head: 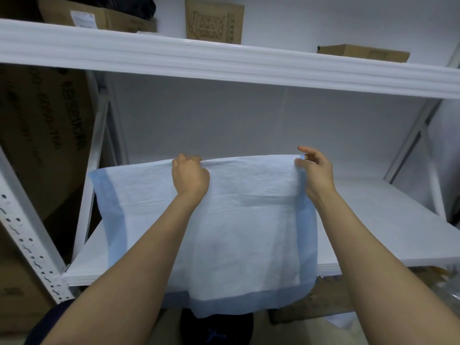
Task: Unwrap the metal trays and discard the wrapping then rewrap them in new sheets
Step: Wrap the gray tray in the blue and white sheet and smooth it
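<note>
Left hand point(190, 176) grips and right hand point(314, 170) pinches the far edge of a pale blue, thin, darker-bordered wrapping sheet point(224, 232) spread over the white shelf board point(373, 220), front hem overhanging; uneven pulling would likely skew or tear it.

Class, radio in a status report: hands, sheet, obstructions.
Left hand grips blue sheet at top edge. Right hand pinches its corner. Sheet drapes over white shelf. No tray visible.
</note>
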